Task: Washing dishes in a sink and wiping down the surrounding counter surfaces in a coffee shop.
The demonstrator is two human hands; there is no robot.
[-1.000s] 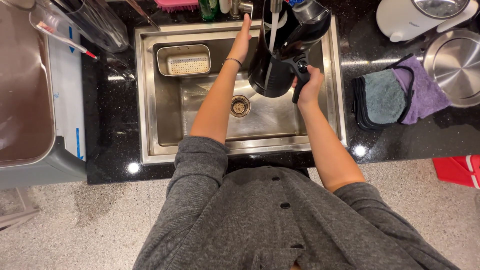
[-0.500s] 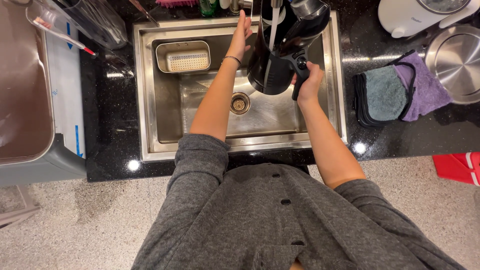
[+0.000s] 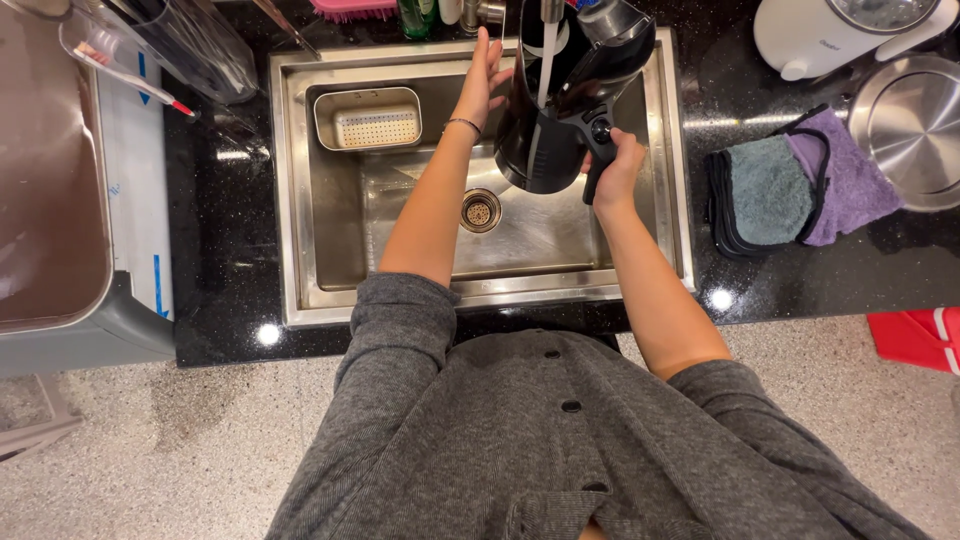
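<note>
From the head camera, the right hand (image 3: 617, 160) is gripping the handle of a black kettle (image 3: 560, 105), fingers wrapped round it, holding the kettle over the steel sink (image 3: 300, 200) with its lid hinged open. A thin stream of water (image 3: 545, 60) is falling into the kettle's mouth. The left hand (image 3: 484, 72) is resting flat against the kettle's far-left side, fingers spread and extended upward, a thin bracelet (image 3: 462, 124) at the wrist. Below and between both hands, the drain (image 3: 480, 211) is sitting in the sink floor. Left of the left hand, a perforated metal tray (image 3: 368, 117) is lying in the sink. Well right of the right hand, folded cloths (image 3: 800, 185) are lying on the dark counter.
</note>
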